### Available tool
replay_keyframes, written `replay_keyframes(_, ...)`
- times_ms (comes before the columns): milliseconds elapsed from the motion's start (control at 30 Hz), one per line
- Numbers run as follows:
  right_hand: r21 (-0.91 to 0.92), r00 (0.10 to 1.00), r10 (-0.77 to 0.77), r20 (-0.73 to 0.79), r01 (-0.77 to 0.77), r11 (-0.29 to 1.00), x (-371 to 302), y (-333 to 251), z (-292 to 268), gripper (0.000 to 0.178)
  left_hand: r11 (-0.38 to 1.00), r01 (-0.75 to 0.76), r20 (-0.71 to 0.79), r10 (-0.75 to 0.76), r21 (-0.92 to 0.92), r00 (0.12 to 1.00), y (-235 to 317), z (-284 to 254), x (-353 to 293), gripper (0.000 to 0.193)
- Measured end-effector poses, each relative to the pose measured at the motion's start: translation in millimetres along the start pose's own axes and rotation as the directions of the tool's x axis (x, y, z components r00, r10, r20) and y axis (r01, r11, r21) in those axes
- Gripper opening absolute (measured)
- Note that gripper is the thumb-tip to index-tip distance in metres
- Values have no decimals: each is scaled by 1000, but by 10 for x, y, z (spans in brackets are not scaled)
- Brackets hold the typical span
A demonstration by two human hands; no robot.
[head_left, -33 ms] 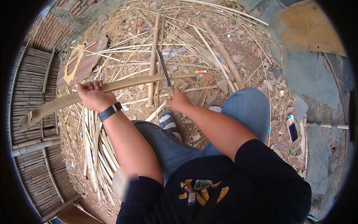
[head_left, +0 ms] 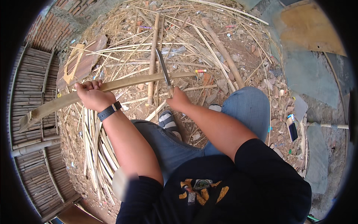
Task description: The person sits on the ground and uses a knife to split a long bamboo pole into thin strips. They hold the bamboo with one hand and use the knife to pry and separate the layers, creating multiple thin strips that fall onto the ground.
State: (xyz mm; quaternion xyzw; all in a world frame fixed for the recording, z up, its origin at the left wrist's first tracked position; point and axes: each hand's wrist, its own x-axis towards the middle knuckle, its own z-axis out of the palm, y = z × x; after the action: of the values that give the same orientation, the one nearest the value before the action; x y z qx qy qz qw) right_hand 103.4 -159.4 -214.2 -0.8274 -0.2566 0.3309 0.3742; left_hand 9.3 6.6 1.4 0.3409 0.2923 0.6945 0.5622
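Note:
A long split bamboo strip (head_left: pixel 130 81) runs from the lower left toward the middle, slightly bowed. My left hand (head_left: pixel 94 98) is closed round it left of the middle, thumb and fingertips showing along its upper side. My right hand (head_left: pixel 179 100) grips the short handle of a long-bladed knife (head_left: pixel 163 66). The blade points up and away and crosses the strip near its right end; whether it cuts into the strip I cannot tell. Just left of the blade, the strip crosses a round bamboo pole (head_left: pixel 153 59) on the ground.
A second pole (head_left: pixel 223 52) lies to the right. Thin split strips (head_left: pixel 95 149) are piled beside my left arm. Straw and rubble cover the ground. A red and yellow tube (head_left: pixel 200 71) lies past the strip's end. A phone (head_left: pixel 292 128) is at the right; a bamboo-slat wall (head_left: pixel 31 93) stands left.

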Motion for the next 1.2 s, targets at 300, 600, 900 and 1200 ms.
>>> replay_keyframes(300, -17, 997, 33, 73, -32, 999, -20, -39, -91, 57, 999, -18, 4, 17, 31, 1000, -15, -21, 24, 28)
replay_keyframes(600, -9, 996, 42, 85, -41, 999, -14, -37, -92, 57, 999, -17, -11, 17, 32, 1000, -15, -8, 6, 28)
replay_keyframes(900, -41, 997, 32, 74, -29, 999, -17, -25, -98, 57, 1000, -24, 13, 24, 17, 1000, -29, -31, 45, 29)
replay_keyframes(1200, -45, 997, 31, 72, -28, 999, -28, -16, -114, 54, 999, -32, 20, 32, 6, 999, -29, -36, 41, 29)
